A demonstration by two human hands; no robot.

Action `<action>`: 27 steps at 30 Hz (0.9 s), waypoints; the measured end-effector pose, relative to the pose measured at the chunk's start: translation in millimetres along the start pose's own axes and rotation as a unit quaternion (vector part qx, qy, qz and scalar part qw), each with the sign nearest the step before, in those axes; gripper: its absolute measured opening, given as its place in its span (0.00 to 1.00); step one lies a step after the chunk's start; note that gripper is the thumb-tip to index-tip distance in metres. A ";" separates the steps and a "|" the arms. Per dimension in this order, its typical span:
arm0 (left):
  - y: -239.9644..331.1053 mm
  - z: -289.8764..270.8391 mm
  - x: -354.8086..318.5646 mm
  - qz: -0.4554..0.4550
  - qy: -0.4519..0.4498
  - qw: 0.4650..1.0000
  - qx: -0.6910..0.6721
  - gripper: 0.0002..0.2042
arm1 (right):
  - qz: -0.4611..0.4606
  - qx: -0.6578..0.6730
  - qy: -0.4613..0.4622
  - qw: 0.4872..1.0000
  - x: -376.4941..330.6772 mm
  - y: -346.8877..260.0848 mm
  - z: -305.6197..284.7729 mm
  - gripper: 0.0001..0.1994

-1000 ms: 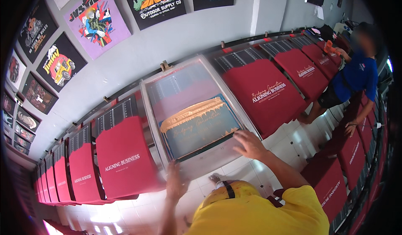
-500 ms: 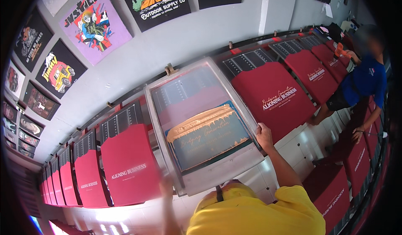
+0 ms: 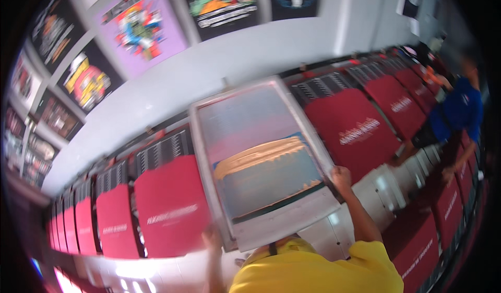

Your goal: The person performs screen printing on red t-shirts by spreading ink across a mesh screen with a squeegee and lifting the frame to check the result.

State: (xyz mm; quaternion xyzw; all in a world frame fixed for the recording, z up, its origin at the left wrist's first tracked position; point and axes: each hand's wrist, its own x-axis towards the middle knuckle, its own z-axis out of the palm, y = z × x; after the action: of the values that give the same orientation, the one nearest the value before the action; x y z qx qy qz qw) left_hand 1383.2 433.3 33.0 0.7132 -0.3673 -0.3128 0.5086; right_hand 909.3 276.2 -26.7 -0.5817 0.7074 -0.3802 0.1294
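The screen [image 3: 250,120] sat at the centre of the frame, over the row of boards [image 3: 163,151]; set against the earlier pictures, it looked to have slid a little toward the yellow shirt [image 3: 313,267] at lower centre, though blur hid whether it was raised. The right hand [image 3: 342,179], loose above the near rim a second earlier, was now curled around the rim at right of centre, grasping it. The left hand [image 3: 211,238] was a smear beside the rim's lower left corner, and whether it gripped could not be told. This suggested that the screen itself, rather than the ink, was being handled.

The wall [image 3: 172,89] across the top was smooth and pale grey, hung with flat rectangular posters, one of them purple [image 3: 141,26]. The screen was a long rectangle with a hard, greyish rim around thin, see-through mesh. Red cloth lay flat over the boards on either side, at left [image 3: 172,209] and right [image 3: 349,141], with pale print. Inside the rim, a blue-grey stencil [image 3: 269,186] carried a thick, ragged-edged band of tan ink [image 3: 261,156].
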 end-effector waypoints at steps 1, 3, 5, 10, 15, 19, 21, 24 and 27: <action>-5.0 -12.8 2.3 0.000 -0.006 1.000 0.026 0.16 | 0.012 0.014 0.003 1.000 -8.7 -6.1 0.9 0.15; -22.3 -46.4 13.3 -0.002 -0.024 0.997 0.077 0.15 | -0.003 0.008 0.006 1.000 -28.2 -29.0 7.2 0.16; -23.7 -79.5 18.1 0.017 0.010 0.994 0.103 0.16 | -0.012 0.028 0.002 1.000 -51.6 -50.4 25.2 0.14; -54.1 -185.3 33.4 0.022 0.050 0.986 0.157 0.16 | 0.002 0.055 -0.051 0.997 -116.8 -126.9 75.2 0.15; -98.1 -286.7 54.1 0.001 0.081 0.971 0.224 0.16 | 0.027 0.076 -0.082 0.993 -177.8 -203.1 130.2 0.17; -138.3 -342.8 79.5 0.066 0.122 0.964 0.225 0.18 | 0.045 0.065 -0.120 0.990 -207.5 -257.6 160.1 0.16; -144.6 -361.5 93.2 0.079 0.117 0.963 0.230 0.18 | 0.044 0.073 -0.113 0.990 -216.3 -270.3 175.9 0.17; -139.6 -382.2 107.2 -0.037 0.063 0.961 0.266 0.17 | 0.051 0.062 -0.123 0.989 -221.4 -292.2 188.4 0.17; -146.2 -389.7 119.6 -0.043 0.069 0.962 0.260 0.17 | 0.058 0.085 -0.109 0.989 -223.1 -307.7 198.1 0.18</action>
State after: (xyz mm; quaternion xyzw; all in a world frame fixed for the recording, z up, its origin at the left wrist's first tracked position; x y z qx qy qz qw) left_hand 1796.7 556.9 -3.5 0.8559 -0.3686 -0.1784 0.3159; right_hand 1320.8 394.5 -6.9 -0.5645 0.6869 -0.3646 0.2767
